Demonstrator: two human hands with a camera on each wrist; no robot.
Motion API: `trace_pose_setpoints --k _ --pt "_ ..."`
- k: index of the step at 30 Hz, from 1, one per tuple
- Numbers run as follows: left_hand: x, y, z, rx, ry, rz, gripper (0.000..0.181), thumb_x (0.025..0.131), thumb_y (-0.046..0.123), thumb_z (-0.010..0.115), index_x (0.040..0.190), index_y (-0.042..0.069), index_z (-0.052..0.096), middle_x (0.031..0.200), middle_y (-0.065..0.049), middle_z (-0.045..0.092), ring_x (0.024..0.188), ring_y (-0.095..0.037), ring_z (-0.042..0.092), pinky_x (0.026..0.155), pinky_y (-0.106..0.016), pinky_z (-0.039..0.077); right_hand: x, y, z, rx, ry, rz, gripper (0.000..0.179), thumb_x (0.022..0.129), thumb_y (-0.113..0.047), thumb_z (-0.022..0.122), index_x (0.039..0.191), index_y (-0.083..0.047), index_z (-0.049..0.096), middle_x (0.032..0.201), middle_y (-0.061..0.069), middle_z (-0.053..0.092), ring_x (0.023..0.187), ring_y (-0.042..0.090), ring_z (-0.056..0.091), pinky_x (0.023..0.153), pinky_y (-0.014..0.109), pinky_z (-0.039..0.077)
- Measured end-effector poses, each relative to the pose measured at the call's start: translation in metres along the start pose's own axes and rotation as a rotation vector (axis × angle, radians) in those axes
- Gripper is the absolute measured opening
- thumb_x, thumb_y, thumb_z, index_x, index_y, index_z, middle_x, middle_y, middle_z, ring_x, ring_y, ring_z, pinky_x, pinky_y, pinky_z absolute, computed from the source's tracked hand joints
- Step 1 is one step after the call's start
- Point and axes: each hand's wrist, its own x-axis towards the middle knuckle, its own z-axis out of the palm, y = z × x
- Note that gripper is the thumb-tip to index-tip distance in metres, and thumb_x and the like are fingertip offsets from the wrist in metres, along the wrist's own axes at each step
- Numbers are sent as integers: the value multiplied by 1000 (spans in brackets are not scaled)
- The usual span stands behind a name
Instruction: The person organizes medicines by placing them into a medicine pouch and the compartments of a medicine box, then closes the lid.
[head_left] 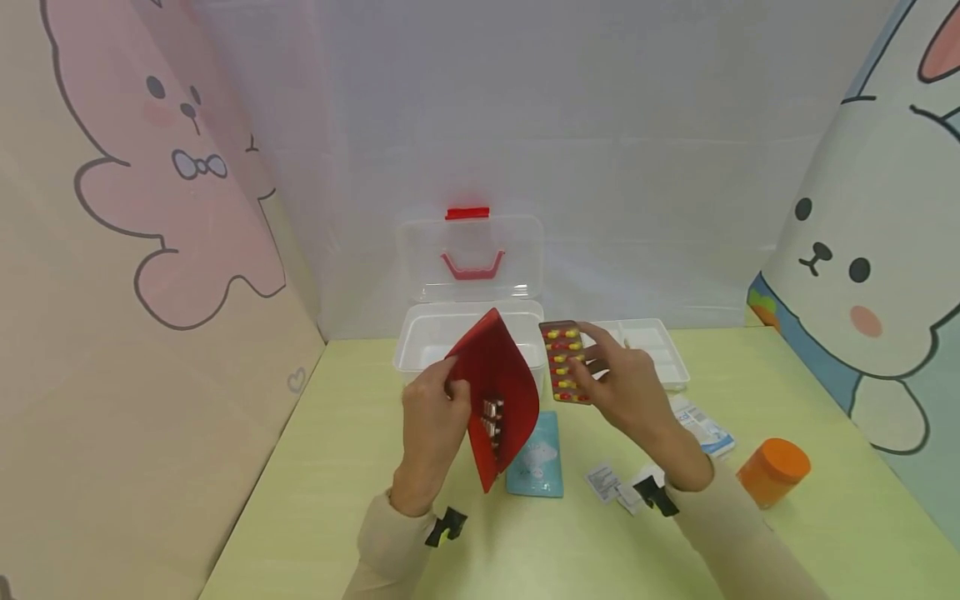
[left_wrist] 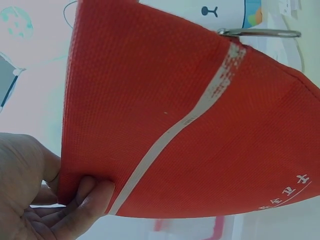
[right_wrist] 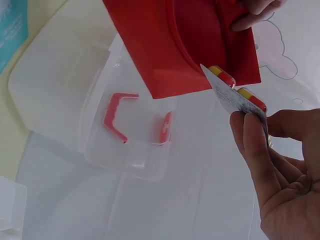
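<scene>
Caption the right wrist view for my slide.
The right hand holds a capsule pack beside the red pouch gripped by the left hand, an open box beyond.

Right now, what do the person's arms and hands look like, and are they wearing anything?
The left hand and right hand have no gloves. The left sleeve and right sleeve are plain pale beige and reach the wrists. Each cuff has a small, jagged black piece beside it; I can't tell what it is.
</scene>
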Motion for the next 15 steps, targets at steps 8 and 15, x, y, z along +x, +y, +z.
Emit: trace_pose_setpoints --k 8,15 --pt "2 9 7 -25 -19 -3 28 84 -4 56 106 -3 72 96 -15 74 77 -23 67 62 -31 54 -2 -21 6 62 34 -78 51 87 -12 73 133 -5 52 89 10 76 67 15 73 57 23 56" --pt "3 14 11 -16 -3 12 24 85 -2 59 105 -4 71 96 -16 74 75 -24 66 61 -33 55 -4 -28 24 33 -16 -91 55 85 -10 74 134 -4 50 90 10 76 70 16 73 62 28 59"
